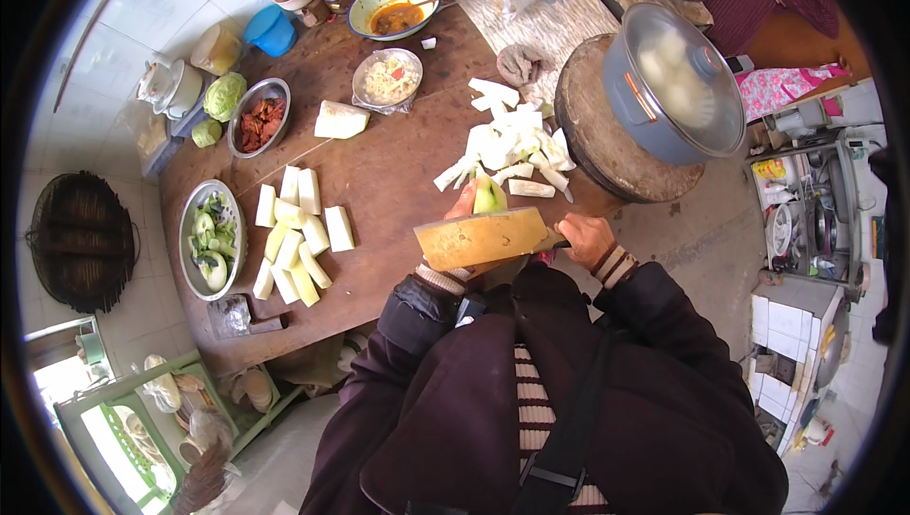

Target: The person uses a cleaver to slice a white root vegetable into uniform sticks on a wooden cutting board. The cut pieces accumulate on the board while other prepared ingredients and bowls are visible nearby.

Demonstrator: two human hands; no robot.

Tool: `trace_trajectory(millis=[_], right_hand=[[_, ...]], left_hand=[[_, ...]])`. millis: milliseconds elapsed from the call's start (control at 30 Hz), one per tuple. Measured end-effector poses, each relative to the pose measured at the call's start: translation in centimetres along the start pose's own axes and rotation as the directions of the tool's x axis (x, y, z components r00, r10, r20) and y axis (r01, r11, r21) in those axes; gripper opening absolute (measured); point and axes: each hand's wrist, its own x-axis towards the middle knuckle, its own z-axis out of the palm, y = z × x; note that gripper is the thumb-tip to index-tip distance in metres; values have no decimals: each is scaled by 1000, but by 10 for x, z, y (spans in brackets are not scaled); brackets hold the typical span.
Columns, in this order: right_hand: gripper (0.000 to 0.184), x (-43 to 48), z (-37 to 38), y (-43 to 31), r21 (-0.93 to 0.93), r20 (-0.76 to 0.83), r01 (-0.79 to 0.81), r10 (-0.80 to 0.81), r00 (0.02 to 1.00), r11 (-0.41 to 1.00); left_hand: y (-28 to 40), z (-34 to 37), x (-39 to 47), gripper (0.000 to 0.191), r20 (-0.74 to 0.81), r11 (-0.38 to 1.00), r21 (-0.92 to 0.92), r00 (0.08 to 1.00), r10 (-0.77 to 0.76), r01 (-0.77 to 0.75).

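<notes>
My right hand is closed round the dark handle of a broad cleaver, whose blade lies across in front of me at the table's near edge. Just beyond the blade, my left hand holds a pale green vegetable piece; the blade hides most of that hand. A heap of white vegetable offcuts lies right behind the piece. To the left, several pale peeled chunks are grouped on the wooden table. A larger pale chunk rests farther back.
Left are an oval metal colander of green trimmings, a second cleaver, a steel bowl of reddish food and a cabbage. Behind stand a food bowl and an enamel basin. Right, a lidded pot sits on a round chopping block.
</notes>
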Motion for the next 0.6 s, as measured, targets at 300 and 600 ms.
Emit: trace_trajectory(millis=[300, 600], right_hand=[[20, 18, -34, -30, 306, 326, -330, 228, 918, 893], [25, 26, -32, -31, -90, 92, -20, 29, 995, 996]], left_hand=[[3, -9, 7, 38, 22, 994, -4, 994, 107, -107], [8, -19, 15, 33, 69, 993, -110, 996, 57, -49]])
